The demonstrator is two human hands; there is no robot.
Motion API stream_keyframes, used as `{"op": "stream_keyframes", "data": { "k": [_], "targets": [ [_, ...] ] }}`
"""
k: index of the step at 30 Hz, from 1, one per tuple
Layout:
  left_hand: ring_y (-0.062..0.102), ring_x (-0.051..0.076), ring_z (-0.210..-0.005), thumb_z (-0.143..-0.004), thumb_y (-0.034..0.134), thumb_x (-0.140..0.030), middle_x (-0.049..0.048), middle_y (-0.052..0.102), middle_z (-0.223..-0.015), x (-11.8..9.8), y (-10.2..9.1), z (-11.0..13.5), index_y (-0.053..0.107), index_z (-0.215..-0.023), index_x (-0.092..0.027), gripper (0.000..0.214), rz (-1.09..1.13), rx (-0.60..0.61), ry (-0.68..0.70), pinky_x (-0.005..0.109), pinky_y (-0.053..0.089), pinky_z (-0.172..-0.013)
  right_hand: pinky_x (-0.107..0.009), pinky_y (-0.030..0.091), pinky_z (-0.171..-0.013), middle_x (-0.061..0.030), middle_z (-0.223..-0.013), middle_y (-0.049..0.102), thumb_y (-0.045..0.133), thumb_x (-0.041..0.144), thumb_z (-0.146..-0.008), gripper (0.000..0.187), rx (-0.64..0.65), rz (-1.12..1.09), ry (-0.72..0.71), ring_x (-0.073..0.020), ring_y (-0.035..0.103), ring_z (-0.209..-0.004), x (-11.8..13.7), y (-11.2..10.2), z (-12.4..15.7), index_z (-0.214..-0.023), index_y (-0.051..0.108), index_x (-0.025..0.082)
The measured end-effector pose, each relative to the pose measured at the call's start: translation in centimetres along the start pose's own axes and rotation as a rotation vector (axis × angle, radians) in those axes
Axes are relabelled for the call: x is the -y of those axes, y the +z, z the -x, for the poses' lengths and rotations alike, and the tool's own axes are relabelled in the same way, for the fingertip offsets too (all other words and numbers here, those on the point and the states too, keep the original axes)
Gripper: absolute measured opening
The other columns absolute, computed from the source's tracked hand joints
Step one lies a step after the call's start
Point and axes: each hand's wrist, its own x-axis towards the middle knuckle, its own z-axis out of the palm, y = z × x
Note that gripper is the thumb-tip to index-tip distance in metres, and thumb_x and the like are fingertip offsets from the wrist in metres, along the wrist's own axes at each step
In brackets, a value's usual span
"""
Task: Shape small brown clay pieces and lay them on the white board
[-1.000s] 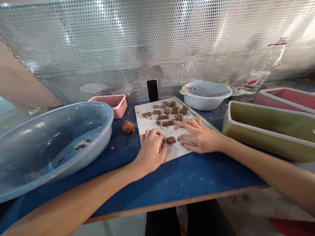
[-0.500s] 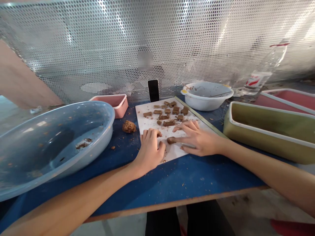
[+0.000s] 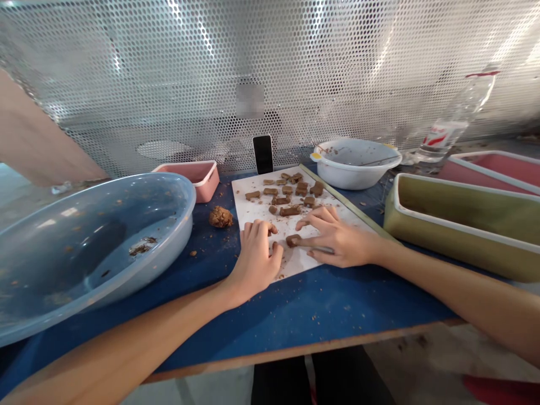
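Observation:
A small brown clay-like piece (image 3: 292,241) lies near the front of the white board (image 3: 257,211), between my hands. My right hand (image 3: 335,239) rests over the board with its fingers spread, the index fingertip touching this piece. To the left of it, my left hand (image 3: 257,256) sits on the board's edge, fingers bent and the thumb held apart, with nothing visible in its grip. Farther back on the board lie several shaped brown pieces (image 3: 290,211), some like short bars. A rough brown lump (image 3: 220,217) sits on the blue table (image 3: 304,315), left of the board.
A large blue basin (image 3: 172,242) stands at the left, a small pink box (image 3: 207,185) behind it. At the back right is a white basin (image 3: 354,175). Olive (image 3: 455,230) and pink troughs and a bottle (image 3: 447,132) stand right. A phone (image 3: 264,154) leans against the perforated metal.
The small brown piece under my right index finger looks slightly turned. My hands stay almost where they were.

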Motion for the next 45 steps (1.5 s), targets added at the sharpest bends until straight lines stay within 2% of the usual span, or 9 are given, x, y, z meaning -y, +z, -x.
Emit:
{"op": "stream_keyframes", "data": {
  "k": [11, 15, 19, 23, 27, 31, 36, 40, 45],
  "targets": [
    [0.053, 0.031, -0.113, -0.096, 0.055, -0.01, 0.008, 0.06, -0.114, 0.12, 0.22, -0.11, 0.049, -0.108, -0.024, 0.019, 0.011, -0.005, -0.001, 0.052, 0.046, -0.103, -0.062, 0.043, -0.108, -0.0178, -0.147, 0.06, 0.056, 0.044, -0.113, 0.043, -0.012, 0.028, 0.05, -0.0417, 0.048, -0.136, 0.41, 0.33, -0.23, -0.151, 0.073, 0.032],
    [0.053, 0.03, -0.112, -0.095, 0.055, -0.008, 0.0077, 0.06, -0.114, 0.25, 0.3, -0.14, 0.049, -0.108, -0.024, 0.021, 0.015, -0.008, 0.007, 0.05, 0.046, -0.102, -0.061, 0.041, -0.108, -0.0163, -0.144, 0.063, 0.056, 0.04, -0.114, 0.034, -0.063, 0.024, 0.075, -0.0399, 0.048, -0.134, 0.34, 0.3, -0.26, -0.127, 0.086, 0.03],
    [0.052, 0.03, -0.113, -0.096, 0.054, -0.009, 0.0078, 0.06, -0.115, 0.36, 0.38, -0.16, 0.049, -0.109, -0.023, 0.02, 0.012, -0.01, 0.017, 0.05, 0.045, -0.103, -0.061, 0.04, -0.11, -0.0163, -0.149, 0.06, 0.055, 0.043, -0.114, 0.04, -0.028, 0.023, 0.048, -0.0385, 0.047, -0.136, 0.23, 0.16, -0.16, -0.148, 0.075, 0.032],
    [0.052, 0.03, -0.113, -0.095, 0.055, -0.009, 0.0077, 0.06, -0.114, 0.4, 0.39, -0.16, 0.048, -0.108, -0.023, 0.021, 0.013, -0.011, 0.016, 0.05, 0.046, -0.102, -0.057, 0.04, -0.107, -0.0147, -0.143, 0.064, 0.055, 0.038, -0.115, 0.035, -0.067, 0.017, 0.056, -0.0368, 0.049, -0.133, 0.13, -0.03, -0.16, -0.118, 0.088, 0.028],
    [0.053, 0.03, -0.114, -0.095, 0.054, -0.009, 0.0079, 0.061, -0.115, 0.45, 0.4, -0.14, 0.049, -0.109, -0.024, 0.021, 0.018, -0.014, 0.015, 0.051, 0.046, -0.104, -0.058, 0.039, -0.109, -0.0161, -0.149, 0.062, 0.056, 0.041, -0.114, 0.04, -0.01, 0.066, 0.017, -0.0376, 0.05, -0.133, 0.01, 0.13, -0.18, -0.147, 0.076, 0.031],
    [0.053, 0.03, -0.113, -0.095, 0.055, -0.009, 0.008, 0.061, -0.114, 0.45, 0.41, -0.13, 0.049, -0.108, -0.024, 0.021, 0.013, -0.013, 0.01, 0.051, 0.046, -0.103, -0.057, 0.039, -0.106, -0.0143, -0.146, 0.065, 0.057, 0.039, -0.114, 0.033, -0.056, 0.08, 0.032, -0.0373, 0.052, -0.131, -0.21, 0.21, -0.19, -0.129, 0.085, 0.031],
    [0.054, 0.031, -0.116, -0.096, 0.054, -0.01, 0.0081, 0.061, -0.116, 0.4, 0.42, -0.14, 0.05, -0.11, -0.024, 0.02, 0.021, -0.01, 0.007, 0.052, 0.046, -0.105, -0.059, 0.039, -0.108, -0.0169, -0.15, 0.063, 0.054, 0.045, -0.115, 0.042, -0.015, 0.113, 0.0, -0.0378, 0.052, -0.132, -0.02, -0.05, -0.21, -0.148, 0.074, 0.029],
    [0.055, 0.031, -0.116, -0.095, 0.055, -0.01, 0.0079, 0.061, -0.115, 0.46, 0.42, -0.16, 0.05, -0.109, -0.024, 0.021, 0.019, -0.015, 0.006, 0.051, 0.046, -0.104, -0.055, 0.038, -0.104, -0.014, -0.142, 0.069, 0.054, 0.037, -0.115, 0.034, -0.055, 0.089, -0.008, -0.0348, 0.054, -0.128, 0.07, -0.03, -0.16, -0.122, 0.086, 0.028],
    [0.054, 0.03, -0.115, -0.095, 0.055, -0.01, 0.0083, 0.06, -0.117, 0.47, 0.41, -0.12, 0.051, -0.11, -0.024, 0.021, 0.014, -0.023, 0.01, 0.051, 0.047, -0.105, -0.054, 0.038, -0.103, -0.0166, -0.145, 0.066, 0.054, 0.041, -0.116, 0.038, -0.055, 0.126, -0.004, -0.0363, 0.054, -0.13, -0.13, 0.38, -0.18, -0.142, 0.078, 0.027]
  ]
}}
